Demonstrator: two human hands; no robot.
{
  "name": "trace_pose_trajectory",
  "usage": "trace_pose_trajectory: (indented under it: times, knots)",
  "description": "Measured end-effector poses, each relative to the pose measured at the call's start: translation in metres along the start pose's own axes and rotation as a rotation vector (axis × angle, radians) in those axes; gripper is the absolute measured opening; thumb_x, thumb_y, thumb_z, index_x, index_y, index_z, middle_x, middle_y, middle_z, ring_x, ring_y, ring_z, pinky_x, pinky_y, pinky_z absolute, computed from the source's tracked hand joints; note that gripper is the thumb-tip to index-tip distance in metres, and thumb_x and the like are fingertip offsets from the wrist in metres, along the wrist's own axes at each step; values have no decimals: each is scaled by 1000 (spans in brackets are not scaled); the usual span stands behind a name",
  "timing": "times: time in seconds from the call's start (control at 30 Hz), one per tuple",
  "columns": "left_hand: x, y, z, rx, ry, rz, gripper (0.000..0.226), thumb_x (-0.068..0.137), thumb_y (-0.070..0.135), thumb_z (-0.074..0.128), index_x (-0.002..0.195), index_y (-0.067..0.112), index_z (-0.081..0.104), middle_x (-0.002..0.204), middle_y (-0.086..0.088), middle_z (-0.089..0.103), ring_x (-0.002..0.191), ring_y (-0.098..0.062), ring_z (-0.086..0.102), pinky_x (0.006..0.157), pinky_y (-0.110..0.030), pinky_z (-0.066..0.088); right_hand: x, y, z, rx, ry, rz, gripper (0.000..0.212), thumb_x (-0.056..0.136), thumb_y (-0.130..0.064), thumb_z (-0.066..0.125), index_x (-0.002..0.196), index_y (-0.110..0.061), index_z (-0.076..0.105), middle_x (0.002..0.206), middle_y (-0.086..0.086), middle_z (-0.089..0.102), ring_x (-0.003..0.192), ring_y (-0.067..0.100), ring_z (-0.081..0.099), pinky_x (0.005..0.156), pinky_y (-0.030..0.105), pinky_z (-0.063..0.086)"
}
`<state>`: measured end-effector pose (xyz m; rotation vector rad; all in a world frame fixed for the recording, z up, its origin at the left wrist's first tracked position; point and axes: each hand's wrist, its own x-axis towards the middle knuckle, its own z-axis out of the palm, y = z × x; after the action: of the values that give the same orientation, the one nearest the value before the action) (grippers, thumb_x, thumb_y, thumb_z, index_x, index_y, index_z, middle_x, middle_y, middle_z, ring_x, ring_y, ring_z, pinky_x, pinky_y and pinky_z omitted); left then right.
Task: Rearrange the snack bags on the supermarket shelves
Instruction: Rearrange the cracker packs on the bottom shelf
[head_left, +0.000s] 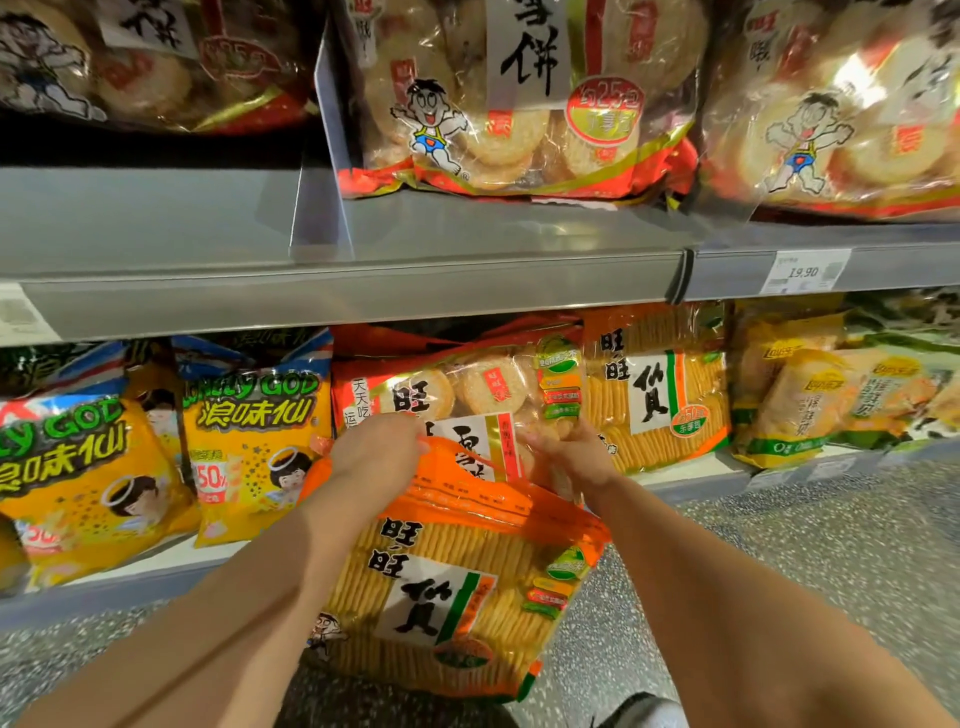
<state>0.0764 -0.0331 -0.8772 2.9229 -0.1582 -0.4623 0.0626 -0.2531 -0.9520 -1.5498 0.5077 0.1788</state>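
An orange bag of yellow rice crackers (447, 592) hangs in front of the lower shelf, its print upside down to me. My left hand (374, 457) grips its top orange seam at the left. My right hand (576, 457) reaches over the bag's right corner and touches a red-and-clear rice cracker bag (467, 400) standing on the lower shelf behind it. Whether the right hand also pinches the orange bag's seam is hidden. A matching orange bag (660, 384) stands upright to the right.
Yellow Lonely God bags (249, 441) fill the lower shelf at left, pale yellow bags (810, 395) at right. The upper shelf (363, 291) holds large clear rice cracker bags (519, 98) and a price tag (805, 271). Speckled floor lies below.
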Motion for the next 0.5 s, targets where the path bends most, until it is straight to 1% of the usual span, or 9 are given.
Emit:
trace_pose_trajectory:
  times: [0.03, 0.07, 0.13, 0.2, 0.27, 0.33, 0.4, 0.47, 0.5]
  knots:
    - [-2, -1, -1, -7, 2, 10, 24, 98, 27, 44, 112, 19, 61, 111, -5, 62, 103, -23, 57, 74, -31, 44, 1, 0, -1, 1, -17, -10, 74, 57, -28, 89, 118, -5, 53, 102, 30, 67, 96, 62, 55, 89, 76, 37]
    - [-3, -1, -2, -10, 5, 18, 24, 97, 28, 44, 111, 19, 61, 110, -5, 62, 103, -24, 57, 75, -31, 44, 1, -1, -1, 10, -41, -28, 76, 54, -31, 90, 117, -7, 55, 110, 32, 64, 100, 59, 57, 92, 74, 38]
    - [-8, -1, -3, -7, 13, 30, 23, 97, 28, 44, 109, 17, 61, 109, -6, 62, 102, -24, 57, 74, -31, 43, 5, 3, -3, 8, -40, -28, 91, 46, -39, 91, 123, -9, 51, 116, 20, 65, 104, 41, 63, 95, 60, 47]
    - [-12, -2, -4, 1, 14, 42, 24, 97, 29, 44, 110, 18, 61, 112, -6, 62, 104, -25, 56, 74, -32, 42, 0, -2, -5, -6, -73, -28, 91, 51, -35, 91, 125, -5, 48, 106, 12, 67, 89, 27, 68, 78, 44, 57]
    - [-18, -5, -6, 2, -3, 51, 25, 97, 29, 45, 115, 20, 60, 116, -6, 60, 108, -26, 55, 73, -30, 40, -10, -8, -6, 16, -119, -24, 65, 68, -17, 84, 120, -2, 47, 86, 4, 63, 62, 11, 66, 54, 28, 54]
    - [-25, -8, -9, 13, -31, 69, 27, 97, 29, 45, 119, 22, 59, 119, -7, 59, 109, -27, 55, 71, -28, 37, -21, -14, -10, 19, -155, -7, 37, 79, -1, 72, 108, -5, 50, 76, 4, 58, 54, 11, 61, 50, 26, 49]
    - [-37, -12, -13, 51, -56, 87, 29, 98, 31, 44, 123, 25, 57, 122, -8, 58, 110, -27, 55, 73, -29, 40, -32, -19, -16, 29, -219, -19, 16, 79, -3, 69, 88, -3, 56, 65, 6, 55, 49, 17, 54, 49, 26, 46]
    - [-52, -18, -17, 86, -67, 99, 33, 98, 33, 42, 130, 30, 52, 128, -6, 55, 116, -27, 52, 77, -29, 42, -46, -24, -19, 2, -269, -25, 15, 76, -10, 70, 65, -7, 62, 54, 5, 56, 44, 19, 53, 47, 27, 46]
    - [-59, -21, -19, 86, -71, 101, 35, 98, 34, 41, 133, 32, 49, 133, -6, 52, 121, -27, 49, 81, -29, 42, -51, -24, -20, 4, -275, -8, 17, 79, -11, 68, 62, -9, 65, 51, 6, 57, 41, 20, 53, 46, 28, 47]
